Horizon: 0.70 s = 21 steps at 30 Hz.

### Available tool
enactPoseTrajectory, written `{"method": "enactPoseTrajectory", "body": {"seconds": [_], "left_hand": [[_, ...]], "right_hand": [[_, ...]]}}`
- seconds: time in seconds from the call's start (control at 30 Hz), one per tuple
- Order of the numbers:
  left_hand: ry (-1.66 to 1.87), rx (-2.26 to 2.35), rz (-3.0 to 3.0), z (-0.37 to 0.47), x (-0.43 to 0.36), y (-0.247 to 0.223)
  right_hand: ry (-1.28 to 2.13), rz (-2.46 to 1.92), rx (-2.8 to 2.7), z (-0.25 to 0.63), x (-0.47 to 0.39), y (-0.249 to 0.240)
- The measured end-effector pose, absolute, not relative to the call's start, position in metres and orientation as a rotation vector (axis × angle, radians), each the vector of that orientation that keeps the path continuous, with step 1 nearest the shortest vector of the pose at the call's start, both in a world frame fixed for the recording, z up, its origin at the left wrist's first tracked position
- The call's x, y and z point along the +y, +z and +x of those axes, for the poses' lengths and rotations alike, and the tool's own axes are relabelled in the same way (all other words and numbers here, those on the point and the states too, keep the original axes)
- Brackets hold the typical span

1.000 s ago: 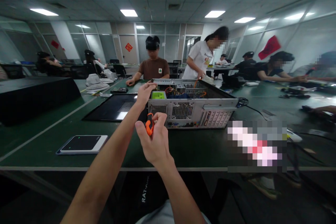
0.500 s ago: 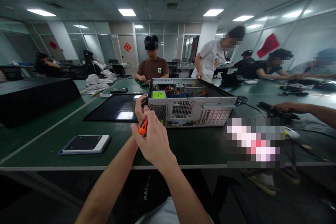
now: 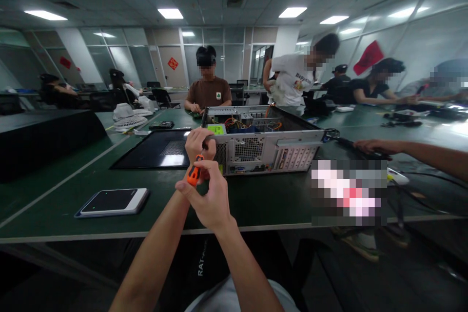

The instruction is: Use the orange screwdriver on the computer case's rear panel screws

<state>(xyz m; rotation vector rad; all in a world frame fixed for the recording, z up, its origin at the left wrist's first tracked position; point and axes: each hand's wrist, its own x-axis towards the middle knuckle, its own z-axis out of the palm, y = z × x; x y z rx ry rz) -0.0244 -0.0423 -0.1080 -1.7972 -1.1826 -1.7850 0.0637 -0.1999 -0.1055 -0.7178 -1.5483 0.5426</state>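
Observation:
An orange and black screwdriver (image 3: 195, 170) is gripped by my right hand (image 3: 214, 197), its thumb and fingers around the handle. The shaft points up and away, toward my left hand (image 3: 198, 145). That hand is closed at the near left corner of an open computer case (image 3: 268, 156), fingers curled; what lies inside them is hidden. The case lies on its side, its rear panel with vents and slots facing me. Inside it are coloured cables and a part with a bright green label (image 3: 216, 129). The screwdriver's tip cannot be seen.
A black side panel (image 3: 153, 151) lies left of the case. Closer to me is a white-edged phone-like device (image 3: 111, 202). A large black box (image 3: 47, 136) stands far left. At right a co-worker's hand (image 3: 376, 146) rests on a dark object. Another person (image 3: 208, 90) sits opposite.
Both my hands and the screwdriver have shifted slightly; the right hand's fingers have opened out a little around the handle. The co-worker's hand at right has moved left. The view has turned slightly.

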Motion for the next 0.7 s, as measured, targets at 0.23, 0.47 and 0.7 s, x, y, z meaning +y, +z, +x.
{"method": "enactPoseTrajectory", "body": {"seconds": [0.23, 0.47, 0.7], "left_hand": [[-1.801, -1.177, -1.8, -0.0235, -0.0357, -0.1101], [-1.811, -1.128, -1.851, -0.0247, -0.0393, -0.1144], [-1.764, -0.993, -1.752, -0.0209, -0.0437, -0.1109]], "right_hand": [[0.372, -0.747, -1.44, 0.0685, -0.2045, -0.1028], [0.38, -0.67, -1.304, 0.0633, -0.206, -0.1093], [0.308, -0.595, -1.264, 0.0626, -0.2057, -0.109]]}}
